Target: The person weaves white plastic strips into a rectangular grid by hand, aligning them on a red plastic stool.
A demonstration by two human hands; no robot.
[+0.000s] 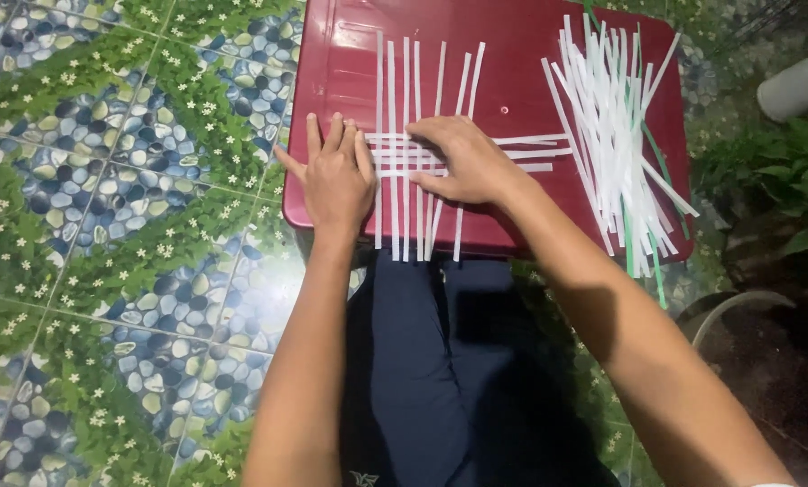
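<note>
A dark red plastic board lies in front of me with several white strips laid lengthwise on it and a few more woven across them. My left hand rests flat on the left end of the cross strips, fingers together. My right hand presses on the woven middle, fingertips on the crossing strips. Neither hand lifts anything.
A loose pile of white strips with a few green ones lies on the right part of the board. Below are my dark blue trousers. Patterned pebble-and-leaf floor tiles spread left; a green plant and a white pipe sit right.
</note>
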